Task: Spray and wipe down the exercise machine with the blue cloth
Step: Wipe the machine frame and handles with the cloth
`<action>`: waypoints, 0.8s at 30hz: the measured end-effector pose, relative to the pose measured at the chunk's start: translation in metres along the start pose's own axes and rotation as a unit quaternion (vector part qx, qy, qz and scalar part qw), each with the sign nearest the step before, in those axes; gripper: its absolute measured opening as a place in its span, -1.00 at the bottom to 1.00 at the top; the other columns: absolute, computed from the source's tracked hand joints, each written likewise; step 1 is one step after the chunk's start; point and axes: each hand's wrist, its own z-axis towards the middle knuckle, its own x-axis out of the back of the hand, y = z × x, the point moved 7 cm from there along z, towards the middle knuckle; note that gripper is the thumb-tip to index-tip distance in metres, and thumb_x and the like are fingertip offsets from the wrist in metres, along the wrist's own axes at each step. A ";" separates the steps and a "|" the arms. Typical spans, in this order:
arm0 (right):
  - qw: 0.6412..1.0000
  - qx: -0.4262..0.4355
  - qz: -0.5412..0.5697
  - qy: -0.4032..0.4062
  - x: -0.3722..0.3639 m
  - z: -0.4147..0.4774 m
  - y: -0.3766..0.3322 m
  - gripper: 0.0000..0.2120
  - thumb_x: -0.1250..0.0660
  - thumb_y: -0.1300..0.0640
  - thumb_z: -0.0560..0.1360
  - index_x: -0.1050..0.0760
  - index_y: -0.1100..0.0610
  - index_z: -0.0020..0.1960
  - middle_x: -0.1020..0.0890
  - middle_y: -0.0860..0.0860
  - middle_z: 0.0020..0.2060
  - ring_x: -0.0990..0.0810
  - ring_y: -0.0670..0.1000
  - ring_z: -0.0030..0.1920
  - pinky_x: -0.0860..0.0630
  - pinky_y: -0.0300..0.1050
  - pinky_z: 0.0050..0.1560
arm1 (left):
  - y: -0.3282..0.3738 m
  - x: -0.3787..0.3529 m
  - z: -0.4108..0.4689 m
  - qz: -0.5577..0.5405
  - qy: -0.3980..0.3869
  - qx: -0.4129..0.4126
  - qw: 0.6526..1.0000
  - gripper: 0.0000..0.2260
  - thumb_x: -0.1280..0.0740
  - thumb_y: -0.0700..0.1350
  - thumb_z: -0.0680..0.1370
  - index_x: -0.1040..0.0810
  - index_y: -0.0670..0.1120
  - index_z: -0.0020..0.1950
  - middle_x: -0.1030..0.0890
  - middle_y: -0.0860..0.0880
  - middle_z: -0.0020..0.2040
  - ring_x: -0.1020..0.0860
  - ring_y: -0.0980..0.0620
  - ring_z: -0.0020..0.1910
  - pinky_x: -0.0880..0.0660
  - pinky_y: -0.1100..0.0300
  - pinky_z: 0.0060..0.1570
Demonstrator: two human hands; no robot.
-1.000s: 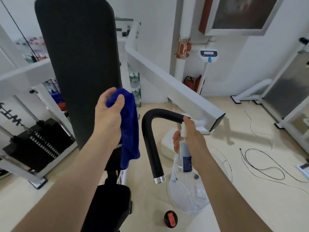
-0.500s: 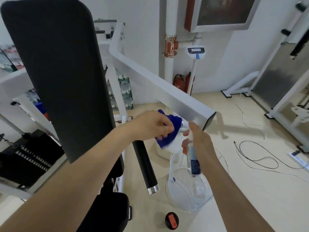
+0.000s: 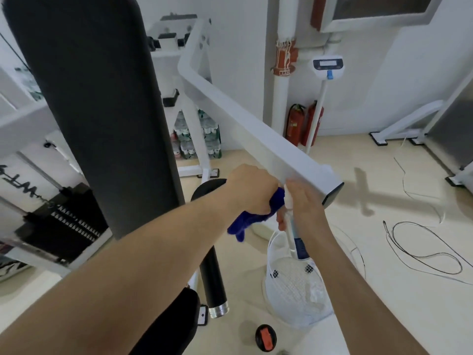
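The exercise machine fills the left and middle: a tall black back pad [image 3: 94,103], a white square arm [image 3: 245,129] slanting down to the right, and a black curved handle [image 3: 212,272] under it. My left hand [image 3: 249,188] grips the blue cloth [image 3: 256,216] at the top bend of the handle, just below the white arm's end. My right hand [image 3: 303,201] holds a white and blue spray bottle [image 3: 297,239] upright right beside the cloth, nozzle near the arm's end cap.
A white mesh basket [image 3: 294,285] stands on the floor under my hands, with a black and orange round object [image 3: 266,338] in front of it. Loose cables [image 3: 422,242] lie to the right. A black weight stack [image 3: 58,226] sits left; fire extinguishers [image 3: 302,124] stand at the wall.
My left hand carried the cloth from beside the back pad over to the top of the black handle under the white arm. My right hand kept the bottle beside it.
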 end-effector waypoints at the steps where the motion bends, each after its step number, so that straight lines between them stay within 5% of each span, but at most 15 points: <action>1: 1.000 0.000 -0.005 -0.005 0.000 0.001 0.001 -0.56 -0.17 -0.09 0.56 -0.45 0.30 -0.18 -0.49 0.05 -0.58 -0.44 0.09 -0.54 -0.43 -0.05 -0.46 | -0.002 -0.003 0.006 -0.033 -0.052 -0.004 0.998 -0.84 -0.36 0.06 0.39 -0.50 -0.01 -0.25 -0.53 0.02 -0.35 -0.52 -0.01 -0.35 -0.44 0.14 -0.37; 3: 1.000 0.001 -0.020 -0.020 0.001 0.004 0.003 -0.58 -0.15 -0.05 0.61 -0.46 0.30 -0.17 -0.51 0.04 -0.56 -0.47 0.10 -0.52 -0.46 -0.05 -0.44 | -0.009 -0.015 0.017 -0.117 -0.198 0.019 0.973 -0.76 -0.44 0.03 0.35 -0.61 -0.04 -0.06 -0.63 -0.02 -0.16 -0.59 -0.05 -0.20 -0.56 0.08 -0.19; 5: 0.998 -0.015 -0.035 -0.050 0.001 0.004 0.007 -0.62 -0.13 -0.04 0.63 -0.48 0.25 -0.13 -0.54 0.07 -0.52 -0.50 0.10 -0.49 -0.49 -0.10 -0.43 | -0.014 -0.029 0.017 -0.208 -0.353 0.066 0.910 -0.66 -0.50 0.00 0.33 -0.63 -0.09 0.05 -0.66 -0.08 -0.03 -0.63 -0.12 -0.08 -0.59 0.00 -0.01; 7: 0.995 -0.048 -0.036 -0.079 0.001 0.004 0.015 -0.71 -0.14 -0.06 0.62 -0.49 0.14 0.02 -0.56 0.09 -0.45 -0.50 0.07 -0.51 -0.48 -0.17 -0.48 | -0.015 -0.035 0.015 -0.264 -0.428 0.092 0.859 -0.63 -0.53 -0.02 0.30 -0.64 -0.11 0.05 -0.68 -0.12 0.00 -0.65 -0.18 -0.04 -0.60 -0.05 0.03; 10: 0.994 -0.057 -0.040 -0.085 0.002 0.006 0.022 -0.74 -0.15 -0.05 0.61 -0.47 0.09 0.14 -0.58 0.11 -0.38 -0.48 0.05 -0.53 -0.48 -0.15 -0.48 | -0.014 -0.030 0.021 -0.255 -0.352 0.068 0.898 -0.70 -0.51 0.03 0.31 -0.64 -0.07 -0.03 -0.68 -0.07 -0.10 -0.65 -0.13 -0.11 -0.62 -0.02 -0.04; 13: 0.996 -0.019 -0.044 -0.078 -0.002 0.004 0.019 -0.73 -0.15 -0.03 0.62 -0.44 0.12 0.19 -0.58 0.09 -0.43 -0.47 0.06 -0.54 -0.48 -0.10 -0.45 | -0.019 -0.012 0.009 -0.148 -0.160 0.034 0.975 -0.76 -0.40 0.14 0.33 -0.57 0.02 -0.14 -0.62 0.03 -0.29 -0.59 -0.01 -0.31 -0.58 0.10 -0.29; 15: 0.998 -0.003 -0.031 -0.061 -0.009 0.000 0.013 -0.77 -0.17 0.00 0.62 -0.42 0.07 0.21 -0.60 0.02 -0.35 -0.46 0.04 -0.53 -0.48 -0.13 -0.47 | -0.029 -0.001 -0.011 -0.056 -0.038 0.029 0.997 -0.77 -0.34 0.16 0.35 -0.52 0.03 -0.14 -0.57 0.05 -0.35 -0.52 0.04 -0.38 -0.48 0.16 -0.36; 17: 0.999 0.007 -0.015 -0.043 -0.017 -0.005 0.006 -0.83 -0.19 0.02 0.61 -0.40 0.01 0.18 -0.60 -0.04 -0.30 -0.45 0.02 -0.51 -0.46 -0.17 -0.49 | -0.048 0.000 -0.029 -0.049 0.018 0.056 0.997 -0.77 -0.35 0.16 0.38 -0.51 0.06 -0.07 -0.55 0.08 -0.33 -0.50 0.06 -0.35 -0.43 0.16 -0.32; 20: 0.999 0.006 -0.012 -0.029 -0.033 -0.020 0.005 -0.81 -0.20 0.00 0.60 -0.41 0.14 0.05 -0.51 0.14 -0.41 -0.43 0.00 -0.51 -0.44 -0.22 -0.51 | -0.074 -0.008 -0.054 -0.161 0.022 0.127 0.978 -0.73 -0.39 0.17 0.35 -0.53 0.06 -0.05 -0.60 0.08 -0.27 -0.56 0.05 -0.26 -0.48 0.14 -0.26; 24: 0.996 -0.034 -0.032 -0.075 -0.044 -0.028 0.012 -0.53 -0.16 -0.06 0.61 -0.49 0.32 -0.22 -0.48 0.16 -0.49 -0.45 0.02 -0.49 -0.45 -0.23 -0.44 | -0.090 -0.025 -0.074 -0.392 0.020 0.235 0.889 -0.77 -0.45 0.02 0.38 -0.55 -0.03 -0.04 -0.63 -0.01 -0.16 -0.60 0.01 -0.17 -0.58 0.08 -0.12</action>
